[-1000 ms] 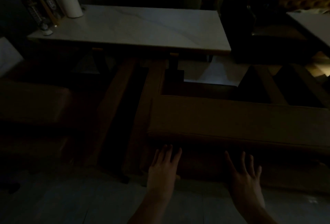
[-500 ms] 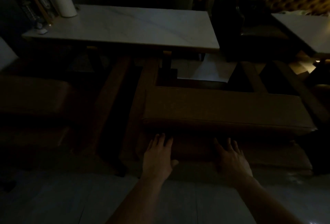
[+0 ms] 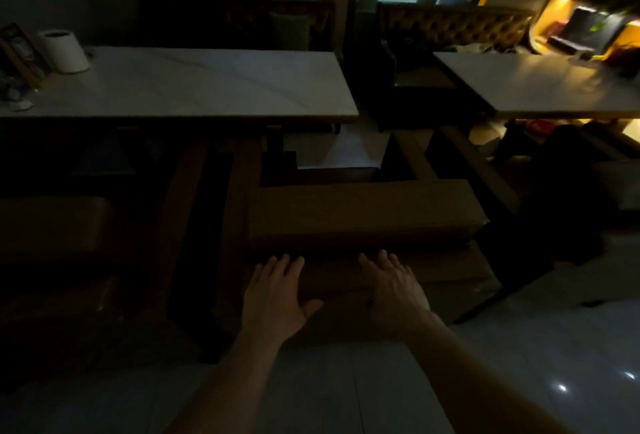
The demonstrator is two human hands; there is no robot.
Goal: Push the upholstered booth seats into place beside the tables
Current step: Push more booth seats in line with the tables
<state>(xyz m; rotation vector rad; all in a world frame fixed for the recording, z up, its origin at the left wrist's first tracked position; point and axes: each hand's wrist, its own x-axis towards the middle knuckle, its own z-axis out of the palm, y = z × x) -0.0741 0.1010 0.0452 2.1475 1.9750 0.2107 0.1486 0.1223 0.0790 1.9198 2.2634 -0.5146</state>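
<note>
Head view, dim room. Booth seat [image 3: 360, 215]: brown upholstered, on floor, near side of left desk [image 3: 180, 87], short of fully tucked. Left hand [image 3: 277, 295] and right hand [image 3: 394, 286]: flat, fingers spread, pressed against seat's lower front panel, nothing gripped. Step: mid-push. Next, by judgement: even forward pressure from both palms, seat kept square to desk edge, clear of desk leg [image 3: 277, 153].

Left hand [image 3: 275, 297], right hand [image 3: 393, 286]: flat, fingers spread, arms extended forward.
</note>
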